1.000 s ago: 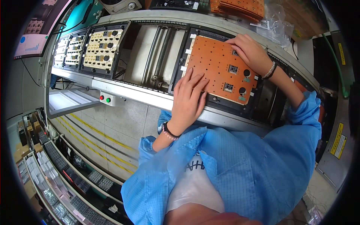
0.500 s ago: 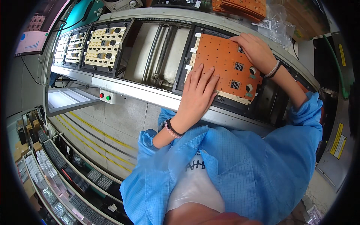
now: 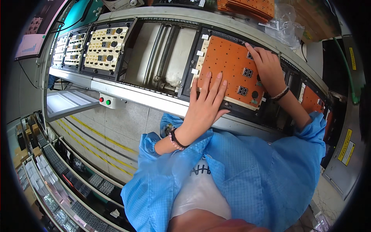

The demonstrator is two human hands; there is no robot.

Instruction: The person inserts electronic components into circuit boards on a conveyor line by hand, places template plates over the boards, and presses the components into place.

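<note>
The left hand (image 3: 205, 108) lies spread on an orange panel (image 3: 224, 62) while the right hand (image 3: 269, 71) extends an index finger at its far edge, the panel seemingly already laid over a cream board (image 3: 198, 63) in a black frame (image 3: 191, 58), with cream boards (image 3: 94, 58) farther left uncovered.

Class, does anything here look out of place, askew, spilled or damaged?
Nothing looks spilled or damaged, and the orange sheet under the left hand looks flat. Slightly untidy: a clear plastic bag lies crumpled beside the stacked orange sheets, whose edges don't line up.
</note>
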